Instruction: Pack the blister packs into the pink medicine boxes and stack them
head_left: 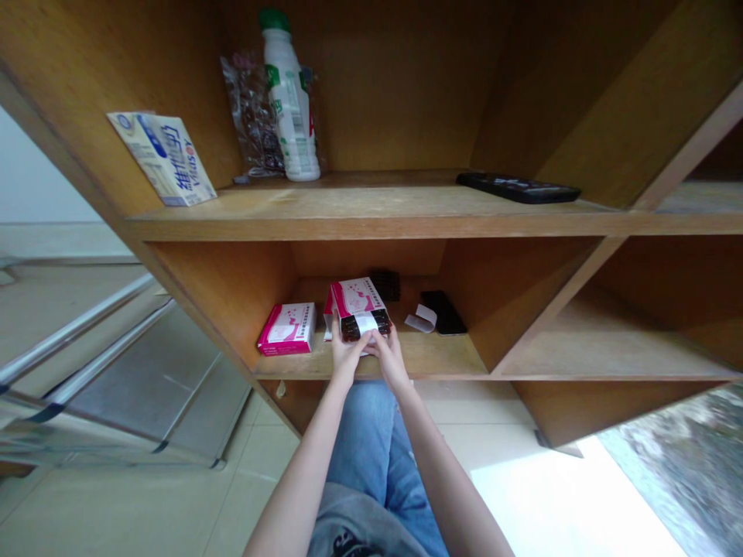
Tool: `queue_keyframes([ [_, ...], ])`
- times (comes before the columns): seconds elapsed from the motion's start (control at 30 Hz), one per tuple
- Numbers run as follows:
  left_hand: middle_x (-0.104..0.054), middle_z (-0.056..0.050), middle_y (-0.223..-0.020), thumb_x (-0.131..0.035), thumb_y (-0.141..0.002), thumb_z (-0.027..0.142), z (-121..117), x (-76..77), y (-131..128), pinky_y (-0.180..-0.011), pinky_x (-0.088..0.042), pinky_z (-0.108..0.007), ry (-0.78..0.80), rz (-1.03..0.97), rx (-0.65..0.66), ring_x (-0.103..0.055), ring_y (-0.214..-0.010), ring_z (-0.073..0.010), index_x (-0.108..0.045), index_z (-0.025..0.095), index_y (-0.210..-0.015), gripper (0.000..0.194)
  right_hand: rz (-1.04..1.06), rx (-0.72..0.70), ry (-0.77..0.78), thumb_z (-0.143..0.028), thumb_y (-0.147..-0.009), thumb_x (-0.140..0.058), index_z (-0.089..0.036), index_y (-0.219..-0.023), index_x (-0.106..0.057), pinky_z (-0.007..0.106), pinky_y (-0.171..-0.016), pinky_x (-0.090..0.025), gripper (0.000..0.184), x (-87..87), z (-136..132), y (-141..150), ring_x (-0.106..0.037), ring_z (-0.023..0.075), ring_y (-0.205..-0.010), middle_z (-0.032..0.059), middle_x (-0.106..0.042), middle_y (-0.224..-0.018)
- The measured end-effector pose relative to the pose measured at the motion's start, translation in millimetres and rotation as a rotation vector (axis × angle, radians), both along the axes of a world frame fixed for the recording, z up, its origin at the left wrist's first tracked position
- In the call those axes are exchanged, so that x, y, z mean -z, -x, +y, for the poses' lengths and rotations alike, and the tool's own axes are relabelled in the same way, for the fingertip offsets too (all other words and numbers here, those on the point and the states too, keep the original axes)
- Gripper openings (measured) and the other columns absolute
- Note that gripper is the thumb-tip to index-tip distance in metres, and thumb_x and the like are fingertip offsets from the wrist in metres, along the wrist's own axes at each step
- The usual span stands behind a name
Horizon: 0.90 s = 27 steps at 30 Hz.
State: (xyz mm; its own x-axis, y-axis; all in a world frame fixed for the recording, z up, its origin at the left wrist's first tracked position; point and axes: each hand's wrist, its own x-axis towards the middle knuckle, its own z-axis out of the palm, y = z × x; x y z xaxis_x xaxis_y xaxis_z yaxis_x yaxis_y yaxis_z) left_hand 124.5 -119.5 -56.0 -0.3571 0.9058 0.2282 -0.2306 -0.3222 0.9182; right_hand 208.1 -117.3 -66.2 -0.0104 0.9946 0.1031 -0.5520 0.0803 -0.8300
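Note:
My left hand (347,357) and my right hand (388,357) meet at the front of the lower shelf (441,357). Together they grip a pink and white box (355,304) by its open near end, where a dark blister pack (364,325) and a folded white leaflet stick out. Both hands have their fingers closed on that end. A second pink box (288,329) lies flat on the shelf to the left, apart from my hands.
On the lower shelf lie a dark flat object (443,312), a white slip (421,318) and a dark pack (385,284) at the back. The upper shelf carries a milk carton (163,158), a white bottle (289,97), a plastic bag (252,116) and a black remote (516,188). A metal rack (87,348) stands at left.

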Motion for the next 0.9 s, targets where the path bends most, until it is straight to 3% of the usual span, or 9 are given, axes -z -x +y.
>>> queue_keyframes([
  [0.13, -0.058, -0.011, -0.125, -0.079, -0.062, 0.032, 0, 1.5, 2, -0.095, -0.047, -0.036, -0.002, -0.036, -0.021, -0.059, -0.11, -0.0237, -0.035, 0.027, -0.136, 0.087, -0.037, -0.01, 0.021, -0.035, -0.071, -0.069, -0.029, -0.128, -0.045, 0.025, -0.061, -0.056, 0.062, 1.3, 2, -1, -0.065, 0.0161, -0.08, 0.002, -0.066, -0.105],
  [0.27, -0.055, -0.011, -0.129, -0.079, -0.06, 0.03, 1, 4.2, 4, -0.096, -0.046, -0.036, 0.003, -0.004, -0.041, -0.057, -0.113, -0.0236, -0.037, 0.026, -0.135, 0.086, -0.003, -0.007, 0.038, -0.031, -0.069, -0.071, -0.027, -0.12, -0.054, 0.022, -0.057, -0.053, 0.054, -5.0, 0, -3, -0.064, 0.015, -0.078, 0.0012, -0.066, -0.103],
  [0.47, -0.049, -0.01, -0.136, -0.078, -0.062, 0.027, 0, 5.1, 3, -0.1, -0.042, -0.034, -0.032, 0.044, -0.019, -0.051, -0.121, -0.0233, -0.036, 0.027, -0.135, 0.084, 0.168, 0.005, 0.063, -0.021, -0.062, -0.076, -0.022, -0.1, -0.061, 0.029, -0.081, -0.053, 0.041, -6.6, -1, -7, -0.064, 0.015, -0.085, 0.0001, -0.067, -0.091],
  [0.6, -0.055, -0.011, -0.128, -0.075, -0.067, 0.03, 1, 5.6, 1, -0.098, -0.044, -0.034, -0.021, 0.023, -0.033, -0.055, -0.116, -0.0226, -0.038, 0.024, -0.133, 0.076, 0.198, 0.071, 0.102, -0.017, -0.058, -0.077, -0.021, -0.09, -0.061, 0.031, -0.087, -0.051, 0.035, -2.2, 1, -7, -0.063, 0.0143, -0.083, -0.0009, -0.064, -0.085],
  [0.77, -0.064, -0.01, -0.114, -0.074, -0.067, 0.031, 3, 7.9, -1, -0.092, -0.047, -0.034, 0.015, -0.032, -0.045, -0.062, -0.104, -0.0221, -0.043, 0.021, -0.126, 0.068, 0.105, 0.128, 0.068, -0.021, -0.063, -0.074, -0.021, -0.096, -0.061, 0.035, -0.088, -0.05, 0.036, -1.7, 0, -1, -0.062, 0.0159, -0.087, 0.0013, -0.063, -0.09],
  [0.9, -0.062, -0.01, -0.117, -0.072, -0.069, 0.034, 5, 10.4, 1, -0.091, -0.048, -0.033, 0.019, -0.047, -0.099, -0.061, -0.106, -0.0215, -0.048, 0.021, -0.12, 0.057, -0.158, 0.242, -0.022, -0.032, -0.068, -0.071, -0.019, -0.104, -0.06, 0.036, -0.086, -0.049, 0.04, 5.1, 2, 3, -0.059, 0.0187, -0.09, 0.0059, -0.061, -0.098],
])
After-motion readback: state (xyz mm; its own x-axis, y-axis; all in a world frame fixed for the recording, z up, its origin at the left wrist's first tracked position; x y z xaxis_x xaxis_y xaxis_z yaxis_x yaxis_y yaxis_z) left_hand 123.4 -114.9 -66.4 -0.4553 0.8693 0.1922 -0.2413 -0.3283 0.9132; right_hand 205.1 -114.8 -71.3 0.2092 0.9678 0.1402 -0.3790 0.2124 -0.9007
